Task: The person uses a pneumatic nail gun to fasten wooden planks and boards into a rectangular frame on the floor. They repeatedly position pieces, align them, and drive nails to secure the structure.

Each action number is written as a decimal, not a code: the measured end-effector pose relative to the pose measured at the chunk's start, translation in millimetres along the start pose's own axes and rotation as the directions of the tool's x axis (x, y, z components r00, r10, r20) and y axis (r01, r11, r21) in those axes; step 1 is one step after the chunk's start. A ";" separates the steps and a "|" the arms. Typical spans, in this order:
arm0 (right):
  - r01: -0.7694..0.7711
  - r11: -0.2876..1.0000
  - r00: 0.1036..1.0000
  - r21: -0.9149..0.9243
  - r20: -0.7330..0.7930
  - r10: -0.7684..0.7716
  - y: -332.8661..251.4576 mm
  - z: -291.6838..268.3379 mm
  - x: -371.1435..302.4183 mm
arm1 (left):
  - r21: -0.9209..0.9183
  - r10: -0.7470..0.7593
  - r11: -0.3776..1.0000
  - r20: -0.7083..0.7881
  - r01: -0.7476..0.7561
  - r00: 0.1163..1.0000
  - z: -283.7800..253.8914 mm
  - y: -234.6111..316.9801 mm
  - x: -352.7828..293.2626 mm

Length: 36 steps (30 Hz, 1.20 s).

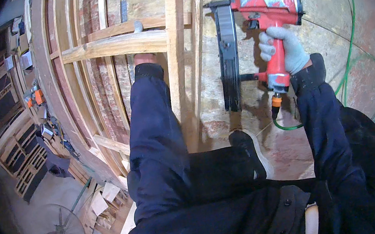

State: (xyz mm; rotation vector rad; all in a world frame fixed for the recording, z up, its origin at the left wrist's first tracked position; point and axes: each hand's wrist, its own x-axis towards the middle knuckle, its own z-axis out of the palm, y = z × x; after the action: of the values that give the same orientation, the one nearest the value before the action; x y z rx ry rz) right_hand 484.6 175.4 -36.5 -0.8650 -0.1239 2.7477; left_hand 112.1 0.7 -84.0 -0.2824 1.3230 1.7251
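My right hand [287, 48], in a pale grey glove, is wrapped round the handle of a red nail gun [271, 2]. The gun's long black magazine [228, 58] points toward me, beside the wooden frame. Most of my left hand [138, 26] is hidden beneath a wooden slat [115, 46], a crosspiece of the frame. Its wrist goes in under the near edge, and a grey gloved fingertip shows past the far edge, so it appears closed round the slat. A long wooden beam [178, 60] runs just right of my left forearm.
A green air hose [352, 12] runs from the gun's base and loops along the right. My shoe [250, 153] rests on the worn board surface [288, 150]. At lower left are a round fan [62, 229] and wood offcuts [106, 200]; pallets [23, 159] stand farther left.
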 end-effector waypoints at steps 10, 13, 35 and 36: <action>-0.035 0.998 0.998 0.059 0.062 0.031 19.4 -23.6 7.0 | -0.008 -0.017 1.000 0.090 0.018 0.996 25.7 6.6 13.6; -0.044 0.996 0.996 0.082 0.085 0.036 19.7 -24.8 8.7 | -0.005 -0.006 1.000 0.130 0.007 0.992 27.8 6.5 9.2; -0.126 0.984 0.990 0.128 0.085 0.116 38.1 -28.7 16.6 | 0.065 0.028 0.998 -0.105 -0.021 0.994 47.8 2.6 12.6; -0.131 0.983 0.990 0.126 0.073 0.123 37.6 -28.2 16.4 | 0.069 0.016 0.998 -0.103 -0.009 0.995 48.1 2.7 13.5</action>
State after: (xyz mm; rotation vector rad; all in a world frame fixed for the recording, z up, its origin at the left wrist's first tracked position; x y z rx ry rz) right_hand 479.6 143.6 -74.5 -0.7737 0.1018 2.8650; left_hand 118.4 48.9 -71.9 -0.3285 1.4585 1.6913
